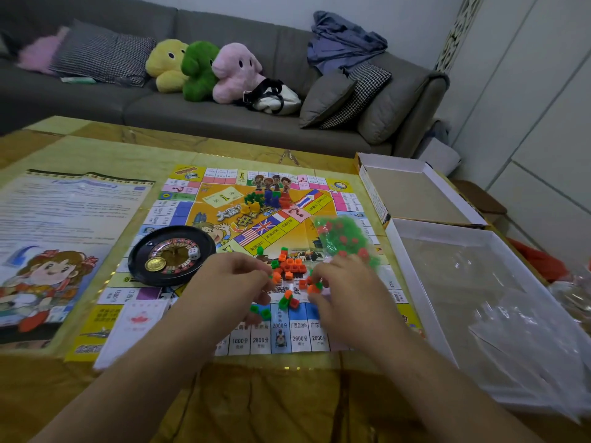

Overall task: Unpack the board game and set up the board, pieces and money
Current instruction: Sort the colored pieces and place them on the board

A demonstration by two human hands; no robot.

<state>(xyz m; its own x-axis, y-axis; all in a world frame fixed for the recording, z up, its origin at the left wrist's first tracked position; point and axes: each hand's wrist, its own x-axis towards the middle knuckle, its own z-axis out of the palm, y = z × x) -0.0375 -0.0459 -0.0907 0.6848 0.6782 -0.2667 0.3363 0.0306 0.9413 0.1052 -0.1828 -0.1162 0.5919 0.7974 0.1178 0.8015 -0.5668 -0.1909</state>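
The paper game board (224, 215) lies flat on the table. Small orange and green plastic houses (292, 266) lie scattered on its near middle. My left hand (236, 279) hovers over them with curled fingers, pinching an orange house at its fingertips. My right hand (348, 286) pinches an orange and green piece (315, 287) just to the right. A clear bag of green and red pieces (345, 238) lies behind my right hand. A black roulette wheel (171, 254) with a die and a gold coin sits on the board's left. Coloured pawns (268, 196) stand at the far centre.
A printed rules sheet (64, 225) lies left of the board. Two open white box halves (425, 190) (415, 282) stand at the right, the near one holding clear plastic bags (511, 318). White cards (137, 318) lie under my left wrist. A grey sofa with plush toys is behind the table.
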